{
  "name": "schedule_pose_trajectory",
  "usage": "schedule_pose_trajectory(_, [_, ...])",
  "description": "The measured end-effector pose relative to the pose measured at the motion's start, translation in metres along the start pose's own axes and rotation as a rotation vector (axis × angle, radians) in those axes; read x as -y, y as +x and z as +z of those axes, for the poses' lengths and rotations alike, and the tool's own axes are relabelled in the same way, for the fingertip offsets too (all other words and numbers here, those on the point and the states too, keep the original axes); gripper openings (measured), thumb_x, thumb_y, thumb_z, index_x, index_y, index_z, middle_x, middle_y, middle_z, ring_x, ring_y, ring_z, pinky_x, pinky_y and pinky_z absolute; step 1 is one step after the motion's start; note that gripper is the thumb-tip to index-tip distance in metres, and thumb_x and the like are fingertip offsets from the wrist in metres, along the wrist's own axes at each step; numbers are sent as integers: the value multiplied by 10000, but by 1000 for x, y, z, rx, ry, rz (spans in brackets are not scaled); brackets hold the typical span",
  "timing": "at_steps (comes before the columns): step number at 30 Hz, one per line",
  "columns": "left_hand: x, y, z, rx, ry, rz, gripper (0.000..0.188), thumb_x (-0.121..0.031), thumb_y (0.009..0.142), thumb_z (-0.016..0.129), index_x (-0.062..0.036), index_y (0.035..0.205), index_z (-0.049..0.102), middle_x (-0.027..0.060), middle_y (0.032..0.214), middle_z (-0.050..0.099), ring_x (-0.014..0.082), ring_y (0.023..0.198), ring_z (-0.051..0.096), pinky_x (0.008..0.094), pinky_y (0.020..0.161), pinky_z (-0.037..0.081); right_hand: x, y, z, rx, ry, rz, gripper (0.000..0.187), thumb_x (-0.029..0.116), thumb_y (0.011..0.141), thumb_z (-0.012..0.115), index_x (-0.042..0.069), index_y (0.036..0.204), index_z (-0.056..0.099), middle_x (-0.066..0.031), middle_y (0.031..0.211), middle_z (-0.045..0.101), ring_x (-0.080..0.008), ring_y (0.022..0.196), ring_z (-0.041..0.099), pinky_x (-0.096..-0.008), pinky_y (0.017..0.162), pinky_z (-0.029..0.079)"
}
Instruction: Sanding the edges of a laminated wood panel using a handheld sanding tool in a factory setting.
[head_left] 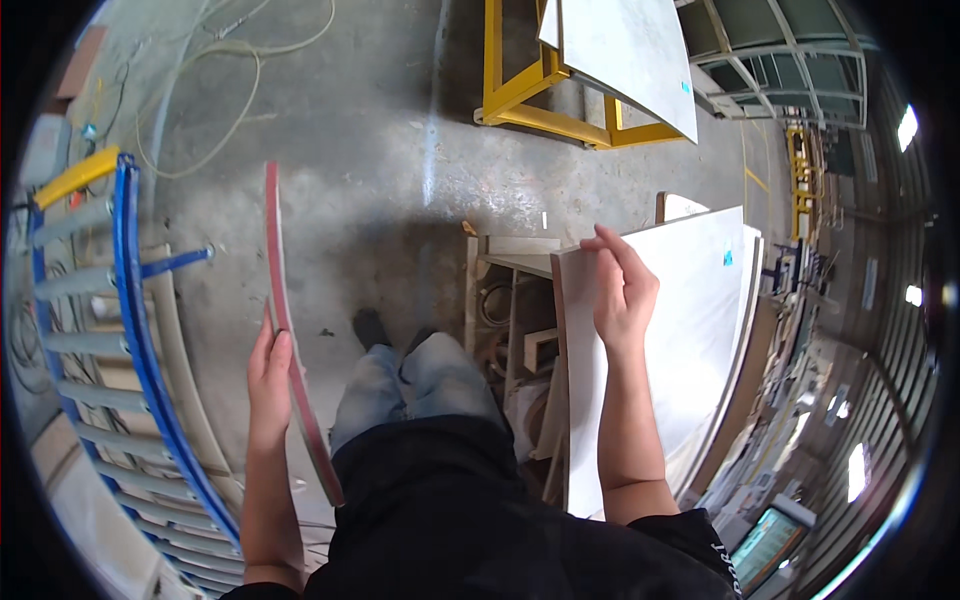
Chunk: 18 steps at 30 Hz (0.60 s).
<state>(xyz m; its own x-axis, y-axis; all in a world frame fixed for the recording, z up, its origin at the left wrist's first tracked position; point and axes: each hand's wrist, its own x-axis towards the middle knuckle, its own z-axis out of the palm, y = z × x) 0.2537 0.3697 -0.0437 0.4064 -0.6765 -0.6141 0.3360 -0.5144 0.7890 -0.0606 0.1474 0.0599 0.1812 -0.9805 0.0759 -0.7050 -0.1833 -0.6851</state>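
One long, narrow red strip with a pale edge, material unclear, in the head view: it's well left of the white, faintly veined flat slab, my landmark for everything below, with a clear gap between them. Bare left hand is also left of the slab and grasps the strip near mid-length, thumb on the slab-facing side, fingers mostly hidden behind. Bare right hand is over the slab near its far left corner, fingers loosely bent, nothing seen in them; can't tell whether the fingertips touch the slab. Handling, my read: strip is light, since one hand carries it. Probably fairly stiff, but it shows a slight bow and this lens bends straight lines, so don't trust that for flex. Long and thin, so expect the ends to swing or whip, and assume it could crack or chip if levered. Surface grip unknown; I wouldn't count on friction. Best hold is near the balance point, about where the left hand has it, plus a second hold toward one end for control. Slab looks rigid and heavy with brittle corners; take it by the long edges, not the corner. Pale wooden shelf unit is under the slab's left side, yellow metal frame beyond the slab, blue-railed roller conveyor far left of it, past the strip.
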Motion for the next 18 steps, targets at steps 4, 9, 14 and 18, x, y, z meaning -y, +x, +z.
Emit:
schedule_pose_trajectory(4, [-75, 22, 43, 152, 17, 224, 570, -221, 997, 515, -76, 1522, 349, -33, 960, 525, 46, 713, 467, 203, 631, 437, -3, -20, -21, -31, 9, 51, 274, 85, 942, 538, -41, 1150, 663, -130, 1015, 721, -184, 955, 661, -292, 870, 494])
schedule_pose_trajectory(9, [-194, 39, 150, 594, 277, 872, 764, -231, 821, 717, 49, 1451, 390, 153, 1179, 594, 249, 1034, 598, 340, 880, 485, 20, -21, -24, -109, 483, 66, 513, 256, 935, 566, -78, 1323, 532, -215, 1208, 641, -297, 1155, 597, -404, 1035, 420])
schedule_pose_trajectory(14, [-266, 44, 254, 1058, 517, 1127, 813, -236, 758, 797, 14, 1432, 417, 213, 1236, 586, 370, 1042, 631, 393, 861, 526, 45, 33, -13, -173, 1145, 20, 880, 530, 903, 594, -60, 1486, 298, -207, 1448, 442, -275, 1267, 508, -414, 1064, 402])
schedule_pose_trajectory(18, [-280, 57, 294, 996, 477, 1142, 788, -219, 729, 807, -9, 1393, 440, 211, 1211, 582, 357, 1005, 642, 397, 808, 545, 54, 73, -19, -243, 1303, 45, 860, 549, 884, 602, -43, 1456, 354, -171, 1434, 454, -238, 1260, 501, -389, 1049, 413])
